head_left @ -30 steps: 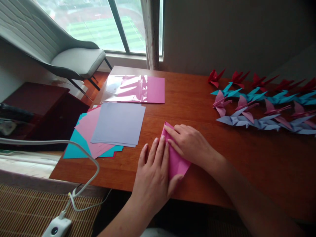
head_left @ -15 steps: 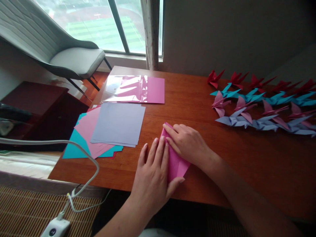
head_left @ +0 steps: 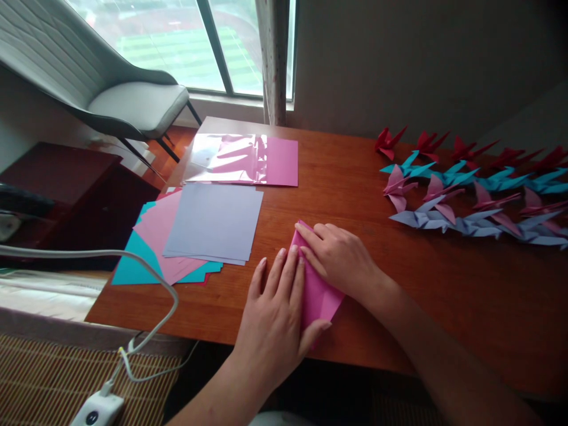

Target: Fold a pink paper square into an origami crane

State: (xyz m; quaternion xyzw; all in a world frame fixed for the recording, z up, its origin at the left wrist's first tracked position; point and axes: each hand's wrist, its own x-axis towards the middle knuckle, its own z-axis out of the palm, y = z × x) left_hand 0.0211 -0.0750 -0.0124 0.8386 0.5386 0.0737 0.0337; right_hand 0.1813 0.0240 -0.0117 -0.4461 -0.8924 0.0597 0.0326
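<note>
A folded sheet of pink origami paper lies on the table near its front edge, narrowing to a point at the far end. My left hand rests flat over its left side, fingers stretched forward and thumb out across the near part. From the right, my right hand touches the far end. Its index fingertip is at the tip and its thumb lies lower, apart from the index, close to the left fingertips; its other fingers are bent. Part of the paper is hidden beneath both hands.
Grey-lilac sheets overlap pink sheets and turquoise sheets at left. Behind them lies a clear packet with pink paper. Rows of folded paper cranes stand at right. A white cable hangs by the table's left corner.
Both hands and the folded paper hold almost the same position. The whole view has shifted very slightly.
</note>
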